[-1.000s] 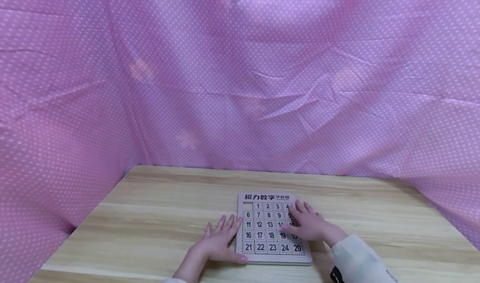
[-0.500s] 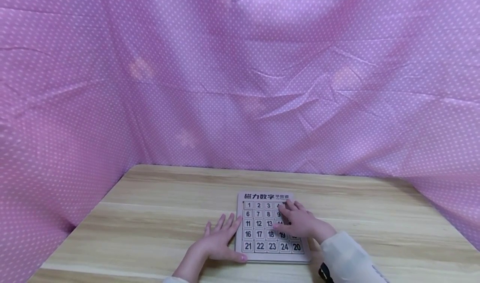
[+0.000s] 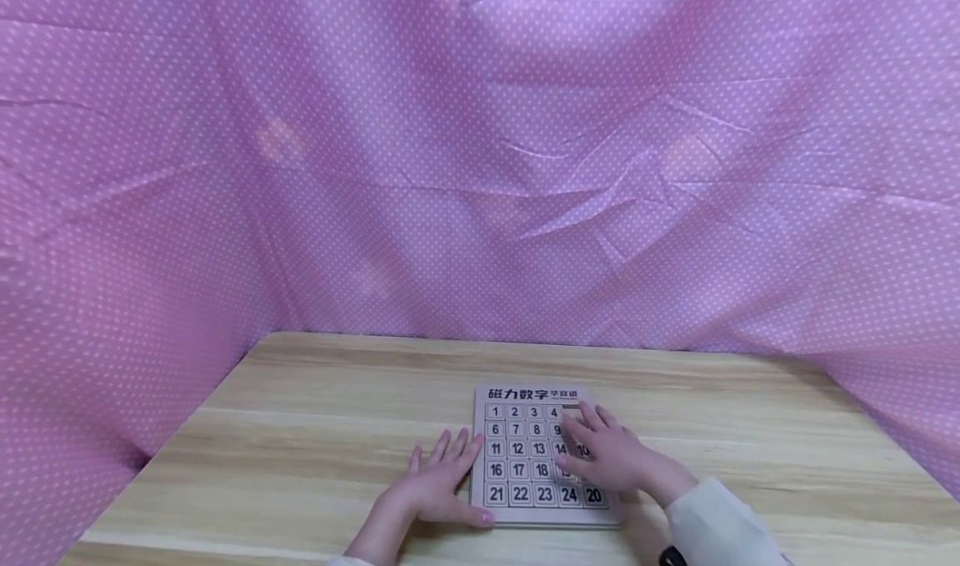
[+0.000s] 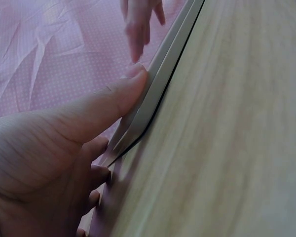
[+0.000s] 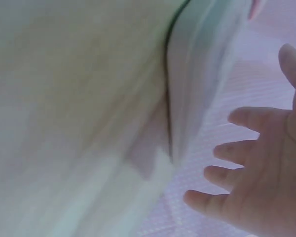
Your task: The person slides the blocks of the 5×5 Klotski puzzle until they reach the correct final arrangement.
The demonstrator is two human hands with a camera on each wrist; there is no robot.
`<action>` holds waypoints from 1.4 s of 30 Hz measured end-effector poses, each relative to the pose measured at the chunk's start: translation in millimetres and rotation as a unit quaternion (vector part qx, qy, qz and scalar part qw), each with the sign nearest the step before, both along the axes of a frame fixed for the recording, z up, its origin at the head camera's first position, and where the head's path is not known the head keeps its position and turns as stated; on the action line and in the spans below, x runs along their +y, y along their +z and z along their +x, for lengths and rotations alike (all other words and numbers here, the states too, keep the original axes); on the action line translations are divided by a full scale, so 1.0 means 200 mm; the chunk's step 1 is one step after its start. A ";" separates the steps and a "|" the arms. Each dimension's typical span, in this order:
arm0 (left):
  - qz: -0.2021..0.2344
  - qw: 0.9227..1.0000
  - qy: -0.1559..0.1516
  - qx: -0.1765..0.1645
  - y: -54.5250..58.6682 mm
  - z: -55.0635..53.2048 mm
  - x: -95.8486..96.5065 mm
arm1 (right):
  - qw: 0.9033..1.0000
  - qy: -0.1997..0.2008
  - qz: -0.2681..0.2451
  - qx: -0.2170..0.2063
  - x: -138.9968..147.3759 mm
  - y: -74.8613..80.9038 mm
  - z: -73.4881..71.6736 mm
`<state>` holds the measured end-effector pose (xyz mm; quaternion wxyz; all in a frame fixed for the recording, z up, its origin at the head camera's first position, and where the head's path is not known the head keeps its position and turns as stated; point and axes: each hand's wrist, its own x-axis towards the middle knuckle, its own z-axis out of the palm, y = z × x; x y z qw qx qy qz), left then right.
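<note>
A number sliding puzzle [image 3: 551, 516], a pale board with square numbered tiles and black Chinese lettering along its top, lies flat in the head view. My left hand [image 3: 432, 489] rests at its left side, fingers spread and straight, thumb at the near left corner. The left wrist view has that thumb [image 4: 116, 96] against the board's edge. My right hand [image 3: 611, 453] reaches over the right columns, fingers extended, hiding several tiles. Tiles 1 to 4 fill the top row's left part; right of tile 4 [image 3: 554, 413] a partly covered gap shows. The right wrist view shows the right hand's fingers extended [image 5: 237, 153].
The board sits on a light wood-grain table [image 3: 337, 399], near its front. A pink cloth with white dots [image 3: 480, 216] hangs behind the table and along its sides.
Tiles 1 to 4 have slid one place left, so the top row's gap went from far left to right. My right hand moved left, then slightly back right. The left hand stayed put.
</note>
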<state>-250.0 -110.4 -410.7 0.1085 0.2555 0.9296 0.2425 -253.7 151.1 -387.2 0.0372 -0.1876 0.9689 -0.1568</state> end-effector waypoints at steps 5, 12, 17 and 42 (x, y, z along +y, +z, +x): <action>-0.001 1.000 0.005 0.002 0.00 0.00 -0.01 | 0.998 0.057 0.019 0.015 0.07 0.02 0.17; -0.002 1.000 0.006 0.001 0.00 0.00 -0.02 | 0.994 0.104 0.017 -0.031 0.12 -0.05 0.29; -0.001 1.000 0.004 0.003 0.00 0.00 -0.02 | 0.994 0.110 0.015 -0.019 0.12 -0.07 0.29; 0.001 1.000 -0.001 0.006 0.01 -0.01 0.00 | 0.998 0.049 0.003 0.044 0.06 -0.06 0.17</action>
